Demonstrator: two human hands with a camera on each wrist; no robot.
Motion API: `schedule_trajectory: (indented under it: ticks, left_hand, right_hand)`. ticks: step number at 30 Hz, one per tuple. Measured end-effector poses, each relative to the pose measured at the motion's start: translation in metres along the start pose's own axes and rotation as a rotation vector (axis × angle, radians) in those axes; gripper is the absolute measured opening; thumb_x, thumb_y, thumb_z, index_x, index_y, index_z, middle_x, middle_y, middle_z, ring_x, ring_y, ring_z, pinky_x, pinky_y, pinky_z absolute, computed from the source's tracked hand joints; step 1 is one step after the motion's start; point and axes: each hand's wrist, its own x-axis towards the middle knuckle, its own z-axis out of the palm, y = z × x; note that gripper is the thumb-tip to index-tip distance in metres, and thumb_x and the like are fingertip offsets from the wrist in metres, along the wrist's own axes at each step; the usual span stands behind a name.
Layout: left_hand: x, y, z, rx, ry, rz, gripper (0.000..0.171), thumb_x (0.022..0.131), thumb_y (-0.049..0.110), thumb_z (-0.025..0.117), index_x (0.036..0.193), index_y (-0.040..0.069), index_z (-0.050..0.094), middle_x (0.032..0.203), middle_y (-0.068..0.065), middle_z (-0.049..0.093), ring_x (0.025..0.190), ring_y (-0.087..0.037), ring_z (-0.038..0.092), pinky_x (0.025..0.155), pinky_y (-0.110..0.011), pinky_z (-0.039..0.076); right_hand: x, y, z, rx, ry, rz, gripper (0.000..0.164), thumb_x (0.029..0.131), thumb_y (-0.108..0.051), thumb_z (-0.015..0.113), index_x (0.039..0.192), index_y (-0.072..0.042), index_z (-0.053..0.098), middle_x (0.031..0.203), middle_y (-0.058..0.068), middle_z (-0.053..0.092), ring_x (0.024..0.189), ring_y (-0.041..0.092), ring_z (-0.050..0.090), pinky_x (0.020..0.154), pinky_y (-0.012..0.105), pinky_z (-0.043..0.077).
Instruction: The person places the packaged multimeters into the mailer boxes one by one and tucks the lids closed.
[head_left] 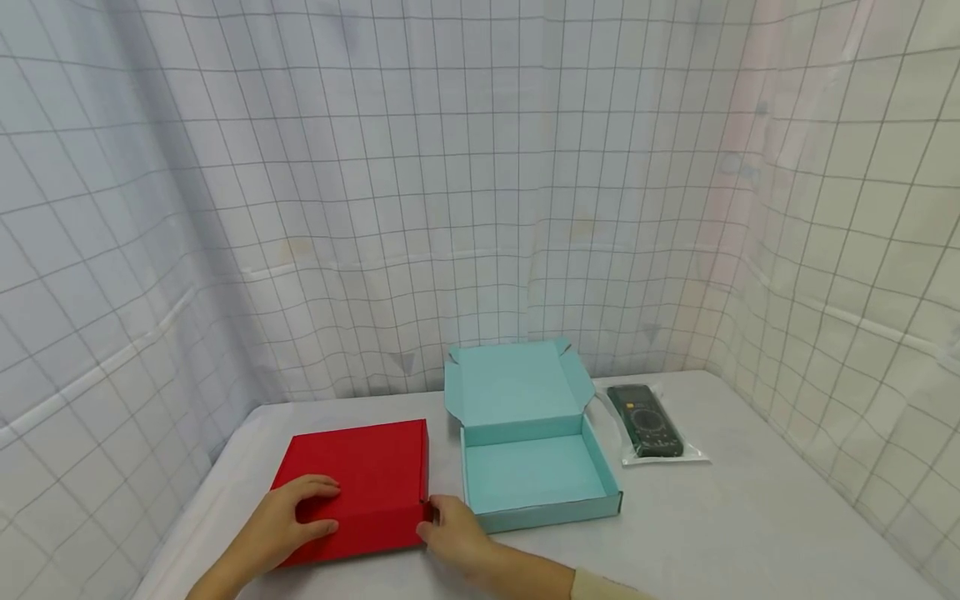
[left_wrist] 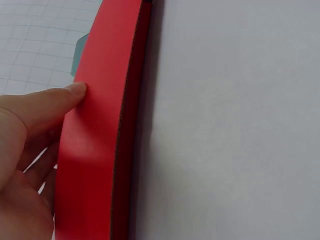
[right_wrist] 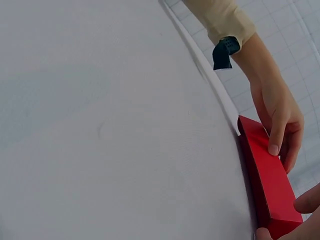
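Note:
A red cardboard box [head_left: 360, 475] lies on the white cloth with its lid down. My left hand [head_left: 281, 521] rests over its front left part, fingers on the lid and thumb against the front panel [left_wrist: 95, 140]. At the front right corner, my right hand [head_left: 461, 533] grips the box with bent fingers by the side and the thumb at the front. The right wrist view shows both hands along the red box [right_wrist: 270, 185]. To the right of it a light blue box [head_left: 532, 475] stands with its lid up, nothing inside.
A dark multimeter [head_left: 647, 421] in a clear plastic bag lies right of the light blue box. Gridded white curtains [head_left: 480, 208] hang behind and along both sides of the cloth-covered table [head_left: 735, 517].

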Motion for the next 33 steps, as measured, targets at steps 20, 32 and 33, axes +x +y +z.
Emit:
schedule_trajectory:
  ticks: [20, 32, 33]
  left_hand:
    - [0.003, -0.002, -0.009, -0.153, -0.096, -0.099, 0.045, 0.084, 0.029, 0.088, 0.123, 0.011, 0.074, 0.132, -0.003, 0.063, 0.127, -0.036, 0.053, 0.095, -0.03, 0.052]
    - [-0.001, 0.0, -0.006, -0.124, -0.08, -0.105, 0.046, 0.082, 0.026, 0.089, 0.123, 0.011, 0.075, 0.131, -0.003, 0.063, 0.126, -0.035, 0.054, 0.095, -0.036, 0.054]
    - [-0.001, 0.0, -0.006, -0.113, -0.076, -0.099, 0.046, 0.082, 0.025, 0.089, 0.123, 0.011, 0.075, 0.13, -0.003, 0.063, 0.125, -0.035, 0.055, 0.095, -0.037, 0.054]
  right_hand:
    - [-0.009, -0.013, 0.001, 0.119, 0.024, 0.102, 0.016, 0.093, 0.009, 0.066, 0.109, 0.01, 0.065, 0.098, 0.008, 0.065, 0.085, 0.02, 0.061, 0.077, 0.035, 0.059]
    - [-0.011, -0.012, -0.003, 0.111, -0.005, 0.131, 0.019, 0.095, 0.003, 0.069, 0.112, 0.009, 0.065, 0.099, 0.005, 0.066, 0.087, 0.023, 0.06, 0.081, 0.035, 0.056]
    - [-0.012, -0.012, -0.003, 0.114, -0.011, 0.132, 0.021, 0.095, 0.003, 0.069, 0.113, 0.01, 0.064, 0.101, 0.006, 0.066, 0.088, 0.023, 0.06, 0.082, 0.036, 0.056]
